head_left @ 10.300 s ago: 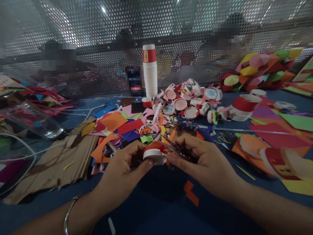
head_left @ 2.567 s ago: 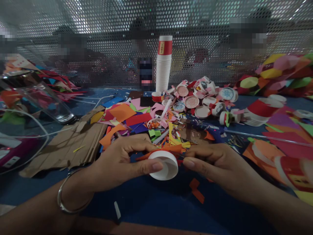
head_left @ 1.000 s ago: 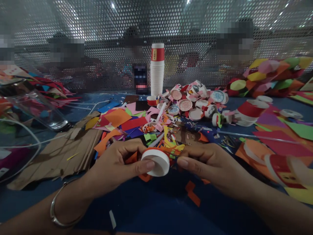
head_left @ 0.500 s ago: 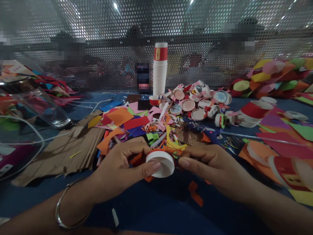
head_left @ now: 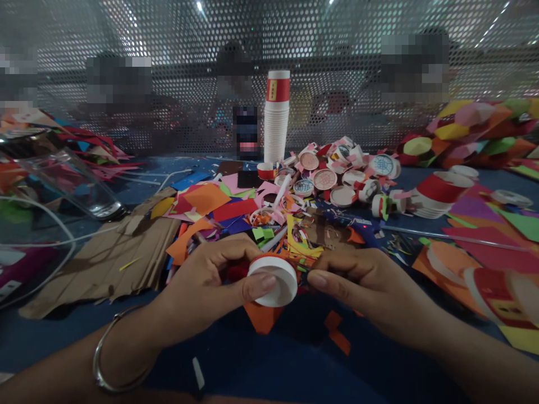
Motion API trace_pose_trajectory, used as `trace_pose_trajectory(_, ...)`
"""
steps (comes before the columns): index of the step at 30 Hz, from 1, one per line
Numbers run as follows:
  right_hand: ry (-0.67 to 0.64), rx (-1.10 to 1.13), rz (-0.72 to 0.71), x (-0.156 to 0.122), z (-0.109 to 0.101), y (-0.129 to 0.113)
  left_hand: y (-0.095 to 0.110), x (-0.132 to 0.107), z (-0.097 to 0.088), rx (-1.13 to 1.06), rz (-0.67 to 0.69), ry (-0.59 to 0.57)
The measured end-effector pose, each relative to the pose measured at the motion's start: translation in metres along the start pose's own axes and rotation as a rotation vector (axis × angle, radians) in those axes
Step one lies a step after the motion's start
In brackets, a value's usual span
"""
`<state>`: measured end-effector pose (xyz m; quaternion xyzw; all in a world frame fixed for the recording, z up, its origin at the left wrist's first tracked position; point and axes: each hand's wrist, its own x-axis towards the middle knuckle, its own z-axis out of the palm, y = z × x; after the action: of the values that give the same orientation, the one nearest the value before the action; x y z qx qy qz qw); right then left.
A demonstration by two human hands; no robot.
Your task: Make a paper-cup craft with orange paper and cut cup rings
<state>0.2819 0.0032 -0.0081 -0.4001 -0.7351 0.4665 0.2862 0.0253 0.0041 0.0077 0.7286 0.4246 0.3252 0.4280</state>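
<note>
My left hand [head_left: 214, 280] is closed on a short white paper cup bottom [head_left: 275, 283] with a red outer edge. Its thumb presses inside the cup, which tilts towards me. A piece of orange paper [head_left: 264, 318] shows just beneath the cup; whether it is attached, I cannot tell. To the right of the cup, my right hand [head_left: 357, 275] is closed, thumb against fingers. What it pinches, if anything, is hidden. Beyond both hands lies a heap of coloured paper scraps [head_left: 236, 205], with a pile of cut cup bottoms [head_left: 324, 179] behind to the right.
A tall stack of paper cups [head_left: 277, 118] stands before a perforated metal screen [head_left: 177, 45]. Flattened cardboard [head_left: 101, 264] and a tilted clear glass [head_left: 84, 185] are at left. Red-and-white cups [head_left: 442, 193] and coloured paper sheets [head_left: 484, 247] lie at right. People sit beyond the screen.
The cup bottom has shifted slightly left and tilted in my left hand. More of the orange paper now shows below it. My right hand has barely moved.
</note>
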Motion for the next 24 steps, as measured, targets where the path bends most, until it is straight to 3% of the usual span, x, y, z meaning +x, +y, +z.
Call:
trace_pose_trajectory(16,0.007,-0.035,0.002,-0.0012,0.0037,-0.0032,0.0036,-0.0017,0.0069,-0.014,-0.001,-0.004)
trace_pose_trajectory(24,0.031,-0.100,-0.043,0.0003,0.0026,-0.0018,0.0010,-0.0021,0.0076,-0.231,-0.109,-0.072)
